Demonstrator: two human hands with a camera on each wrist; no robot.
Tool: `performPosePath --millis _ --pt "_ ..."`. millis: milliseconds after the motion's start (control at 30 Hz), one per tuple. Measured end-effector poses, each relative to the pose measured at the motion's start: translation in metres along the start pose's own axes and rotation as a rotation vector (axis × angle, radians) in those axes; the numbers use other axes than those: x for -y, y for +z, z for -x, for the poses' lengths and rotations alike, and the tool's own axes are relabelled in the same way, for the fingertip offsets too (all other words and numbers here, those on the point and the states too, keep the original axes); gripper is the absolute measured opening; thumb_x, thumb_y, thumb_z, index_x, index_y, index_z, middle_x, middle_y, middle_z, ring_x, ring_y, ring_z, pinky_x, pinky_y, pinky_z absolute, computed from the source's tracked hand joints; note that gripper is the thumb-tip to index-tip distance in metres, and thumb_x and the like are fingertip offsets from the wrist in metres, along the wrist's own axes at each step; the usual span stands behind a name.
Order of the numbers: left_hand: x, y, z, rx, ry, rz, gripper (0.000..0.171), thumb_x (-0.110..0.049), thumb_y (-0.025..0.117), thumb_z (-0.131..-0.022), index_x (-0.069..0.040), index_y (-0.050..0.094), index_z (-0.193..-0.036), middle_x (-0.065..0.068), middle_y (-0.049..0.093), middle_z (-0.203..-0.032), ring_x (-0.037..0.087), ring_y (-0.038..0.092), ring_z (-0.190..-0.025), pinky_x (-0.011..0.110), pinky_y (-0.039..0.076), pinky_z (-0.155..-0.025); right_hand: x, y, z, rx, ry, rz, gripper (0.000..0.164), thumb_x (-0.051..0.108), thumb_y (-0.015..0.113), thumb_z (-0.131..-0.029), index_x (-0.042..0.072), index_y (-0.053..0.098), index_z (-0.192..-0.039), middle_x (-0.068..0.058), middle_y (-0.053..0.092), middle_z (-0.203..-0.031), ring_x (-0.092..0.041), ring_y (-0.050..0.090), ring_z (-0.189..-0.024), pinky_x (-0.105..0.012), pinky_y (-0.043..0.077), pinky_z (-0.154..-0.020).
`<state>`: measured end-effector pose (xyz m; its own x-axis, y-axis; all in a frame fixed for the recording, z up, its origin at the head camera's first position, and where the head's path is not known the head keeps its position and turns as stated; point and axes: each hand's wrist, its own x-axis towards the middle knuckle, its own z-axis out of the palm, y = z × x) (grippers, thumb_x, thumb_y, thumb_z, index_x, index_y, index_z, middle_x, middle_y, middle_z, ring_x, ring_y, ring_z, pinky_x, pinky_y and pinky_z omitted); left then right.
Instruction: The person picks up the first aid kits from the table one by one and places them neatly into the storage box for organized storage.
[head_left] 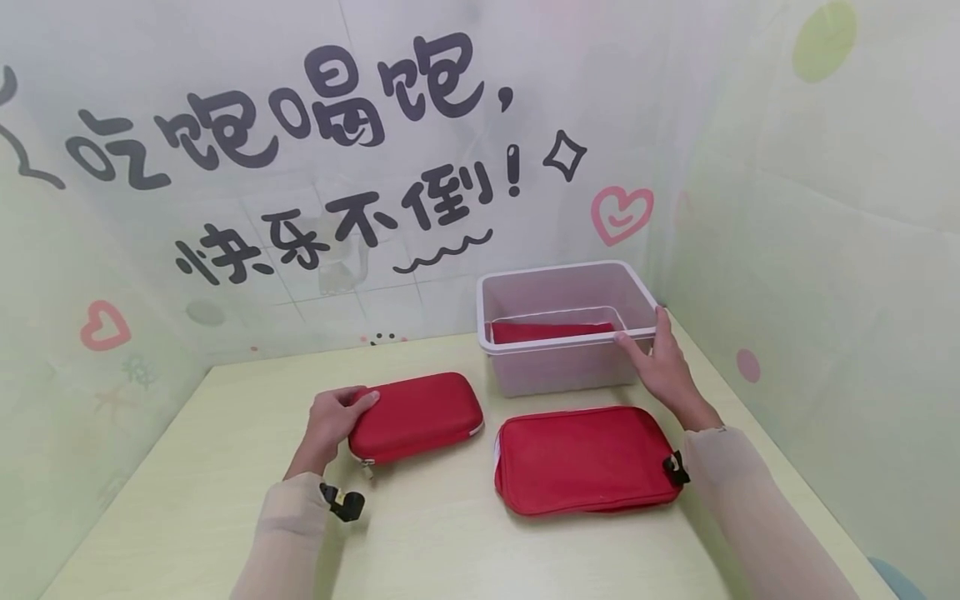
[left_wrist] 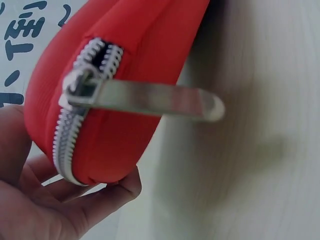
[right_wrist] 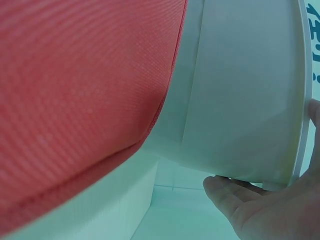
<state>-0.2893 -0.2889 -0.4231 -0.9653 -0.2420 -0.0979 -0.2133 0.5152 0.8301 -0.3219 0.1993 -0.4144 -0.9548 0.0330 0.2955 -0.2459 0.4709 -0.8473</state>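
Observation:
My left hand (head_left: pixel 330 422) grips the left end of a red zippered case (head_left: pixel 420 414), thumb on top and fingers underneath. In the left wrist view, the case's metal zipper pull (left_wrist: pixel 150 98) sticks out from its end, the zipper parted a little beside it. My right hand (head_left: pixel 666 371) holds the right front corner of a pale plastic bin (head_left: pixel 558 371), its thumb over the rim. Something flat and red (head_left: pixel 551 332) lies inside the bin, partly hidden by the front wall. A flat red pouch (head_left: pixel 585 462) rests in front of the bin, below my right wrist.
The light wooden table (head_left: pixel 195 492) ends at walls on the left, back and right. The bin stands near the back right corner, close to the right wall (head_left: pixel 810 250). Black lettering and hearts decorate the back wall (head_left: pixel 435 308).

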Motion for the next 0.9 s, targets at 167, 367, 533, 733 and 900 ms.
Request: performPosePath --millis 167,367,533,733,900 --pt "-0.004 -0.006 -0.001 -0.047 -0.028 0.012 0.058 -0.033 0.066 -0.096 0.003 0.054 -0.14 0.028 0.056 -0.131 0.024 0.064 -0.089 0.021 0.056 -0.069 0.001 0.0 0.0 0.001 0.007 0.007 0.088 0.047 0.056 -0.098 0.011 0.003 -0.159 -0.024 0.032 -0.152 -0.042 0.032 -0.138 -0.069 0.028 -0.108" --pt "-0.012 -0.019 -0.006 -0.109 -0.059 0.076 0.061 -0.035 0.067 -0.096 0.0 0.051 -0.143 0.027 0.055 -0.133 0.018 0.067 -0.081 0.024 0.058 -0.069 0.001 0.0 -0.001 -0.003 0.013 0.019 0.088 0.047 0.056 -0.098 0.011 0.002 -0.159 -0.024 0.032 -0.152 -0.042 0.032 -0.139 -0.069 0.027 -0.109" --pt "-0.025 -0.029 -0.008 -0.157 -0.049 0.131 0.06 -0.035 0.067 -0.095 -0.002 0.052 -0.143 0.025 0.055 -0.134 0.013 0.065 -0.077 0.021 0.058 -0.069 0.001 -0.001 0.0 -0.003 0.012 0.015 0.089 0.048 0.056 -0.098 0.012 0.002 -0.159 -0.024 0.031 -0.152 -0.042 0.032 -0.138 -0.07 0.027 -0.108" --pt "-0.04 -0.037 -0.008 -0.203 -0.053 0.201 0.061 -0.037 0.066 -0.095 -0.005 0.051 -0.145 0.023 0.054 -0.137 0.012 0.064 -0.081 0.02 0.057 -0.07 0.001 -0.001 0.0 0.005 0.011 0.002 0.089 0.047 0.056 -0.098 0.013 0.002 -0.159 -0.023 0.03 -0.153 -0.042 0.031 -0.138 -0.07 0.029 -0.107" --pt "-0.053 -0.041 -0.01 -0.238 -0.06 0.3 0.061 -0.038 0.067 -0.094 -0.006 0.053 -0.144 0.021 0.054 -0.139 0.01 0.063 -0.081 0.017 0.056 -0.068 0.001 0.0 0.0 0.006 0.017 -0.003 0.088 0.048 0.057 -0.098 0.015 0.002 -0.159 -0.021 0.031 -0.153 -0.04 0.032 -0.138 -0.07 0.029 -0.108"
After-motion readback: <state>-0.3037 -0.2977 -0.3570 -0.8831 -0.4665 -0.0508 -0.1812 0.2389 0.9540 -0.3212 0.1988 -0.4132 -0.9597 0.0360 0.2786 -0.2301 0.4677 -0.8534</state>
